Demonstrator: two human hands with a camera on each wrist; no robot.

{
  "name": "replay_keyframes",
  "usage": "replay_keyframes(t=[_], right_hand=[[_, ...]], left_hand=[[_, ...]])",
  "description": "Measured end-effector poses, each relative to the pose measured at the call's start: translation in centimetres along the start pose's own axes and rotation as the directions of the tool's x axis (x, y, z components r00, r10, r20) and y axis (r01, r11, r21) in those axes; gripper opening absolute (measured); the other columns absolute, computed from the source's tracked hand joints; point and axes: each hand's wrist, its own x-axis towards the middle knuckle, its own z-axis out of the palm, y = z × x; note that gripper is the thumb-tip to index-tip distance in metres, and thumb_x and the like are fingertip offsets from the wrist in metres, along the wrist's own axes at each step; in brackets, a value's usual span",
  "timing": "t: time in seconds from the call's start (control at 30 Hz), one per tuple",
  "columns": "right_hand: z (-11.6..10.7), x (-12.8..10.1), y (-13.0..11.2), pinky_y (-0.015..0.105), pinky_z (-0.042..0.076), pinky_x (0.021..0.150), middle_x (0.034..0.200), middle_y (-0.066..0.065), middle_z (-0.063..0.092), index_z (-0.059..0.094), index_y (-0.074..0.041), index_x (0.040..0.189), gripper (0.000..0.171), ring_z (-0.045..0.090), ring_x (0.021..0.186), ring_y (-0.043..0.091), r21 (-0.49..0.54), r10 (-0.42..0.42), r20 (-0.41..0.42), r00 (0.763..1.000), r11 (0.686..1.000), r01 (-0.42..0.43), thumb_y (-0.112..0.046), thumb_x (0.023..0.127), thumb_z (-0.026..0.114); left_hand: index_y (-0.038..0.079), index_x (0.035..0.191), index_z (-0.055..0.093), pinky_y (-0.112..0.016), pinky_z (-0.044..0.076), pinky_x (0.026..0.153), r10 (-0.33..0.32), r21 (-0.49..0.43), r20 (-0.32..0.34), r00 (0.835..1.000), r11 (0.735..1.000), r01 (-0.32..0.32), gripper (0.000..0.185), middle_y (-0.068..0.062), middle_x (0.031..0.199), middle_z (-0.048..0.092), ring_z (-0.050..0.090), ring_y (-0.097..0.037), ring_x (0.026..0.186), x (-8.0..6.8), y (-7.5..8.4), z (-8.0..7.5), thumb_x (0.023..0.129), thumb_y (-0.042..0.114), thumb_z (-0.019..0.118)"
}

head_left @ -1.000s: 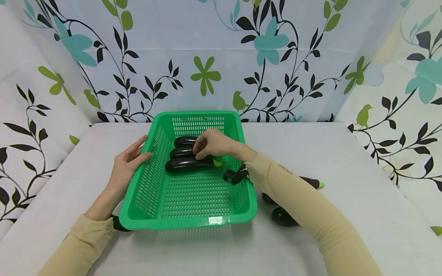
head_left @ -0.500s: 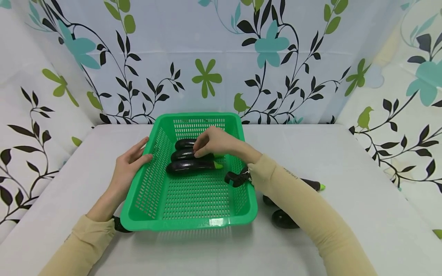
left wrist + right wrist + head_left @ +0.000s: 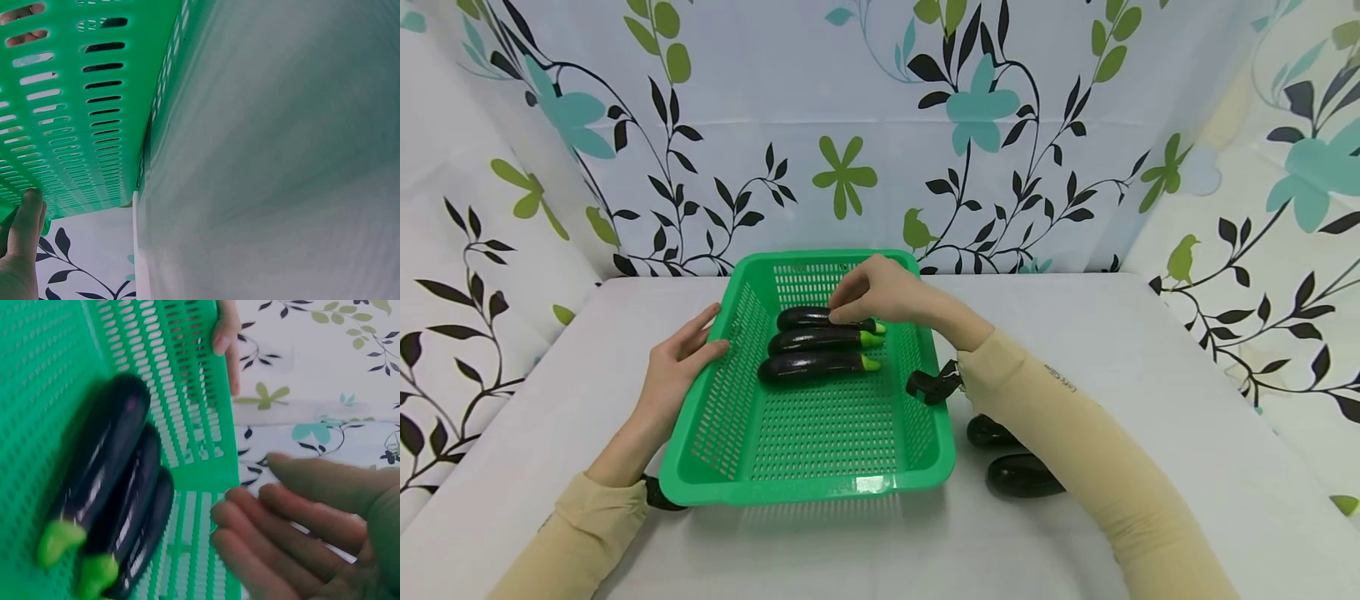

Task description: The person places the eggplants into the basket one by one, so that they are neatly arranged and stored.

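1. Two hands are at a green basket [image 3: 820, 433] on a white table [image 3: 1150, 350]. The right hand [image 3: 880, 292] hovers over the basket's far end, about 12 o'clock from its centre. The wrist view shows its fingers [image 3: 269, 540] loosely extended and slightly apart, holding nothing; from the head view the fingertips are at or just above the rearmost eggplant [image 3: 808, 317], contact not resolvable.
2. The left hand [image 3: 681, 367] rests on the basket's left wall at about 9 o'clock, fingers straight and together, tips over the rim; the thumb [image 3: 25, 215] lies against the slotted wall from outside.
3. Basket contents: three dark purple eggplants side by side in the far half, green stem ends pointing toward 3 o'clock. Middle eggplant [image 3: 823, 339] touches both neighbours; nearest eggplant [image 3: 812, 365] lies toward 6 o'clock of it. The near half shows bare slotted floor.
4. Outside the basket, at about 4 o'clock, two more eggplants [image 3: 1022, 475] lie on the table, partly hidden by the right sleeve [image 3: 1075, 442].
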Motion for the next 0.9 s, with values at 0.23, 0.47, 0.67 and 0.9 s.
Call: replay_keyframes(t=[0.23, 0.47, 0.67, 0.9], right_hand=[[-2.0, -2.1, 0.2, 0.035, 0.053, 0.095, 0.111, 0.001, 0.074, 0.075, -0.012, 0.112, 0.023, 0.067, 0.104, 0.014, -0.008, 0.013, -0.051, 0.999, 1.0, -0.014, -0.023, 0.092, 0.074], [-3.7, -4.6, 1.0, 0.038, 0.053, 0.097, 0.111, 0.0, 0.074, 0.076, -0.012, 0.112, 0.025, 0.067, 0.106, 0.015, -0.006, 0.015, -0.125, 0.992, 1.0, -0.016, -0.025, 0.091, 0.075], [-4.9, -7.2, 1.6, 0.041, 0.054, 0.095, 0.109, -0.001, 0.075, 0.077, -0.015, 0.112, 0.024, 0.068, 0.104, 0.015, -0.003, 0.028, -0.181, 0.983, 1.0, -0.029, -0.026, 0.09, 0.076], [-5.7, -10.4, 3.1, 0.039, 0.055, 0.091, 0.11, -0.002, 0.075, 0.076, -0.018, 0.112, 0.024, 0.07, 0.101, 0.014, -0.024, 0.071, -0.196, 0.978, 0.997, -0.077, -0.028, 0.09, 0.077]], left_hand=[[0.017, 0.155, 0.039, -0.018, 0.059, 0.074, -0.006, 0.007, -0.001, 1.0, 1.0, 0.006, 0.062, 0.011, 0.133, 0.063, 0.069, 0.001, 0.095, 0.1, -0.1, 0.0, 0.099, 0.021, 0.064], [0.015, 0.156, 0.038, -0.018, 0.059, 0.073, -0.013, 0.002, -0.001, 1.0, 1.0, 0.013, 0.063, 0.014, 0.132, 0.064, 0.07, 0.001, 0.095, 0.0, 0.0, -0.1, 0.099, 0.021, 0.064], [0.016, 0.156, 0.038, -0.019, 0.059, 0.073, -0.012, -0.002, 0.0, 1.0, 1.0, 0.012, 0.062, 0.014, 0.132, 0.063, 0.07, 0.001, 0.094, 0.0, 0.0, -0.1, 0.099, 0.021, 0.064], [0.016, 0.156, 0.038, -0.019, 0.059, 0.072, -0.017, 0.0, -0.001, 1.0, 1.0, 0.017, 0.063, 0.015, 0.131, 0.064, 0.07, 0.001, 0.094, 0.1, 0.0, -0.1, 0.099, 0.021, 0.064]])
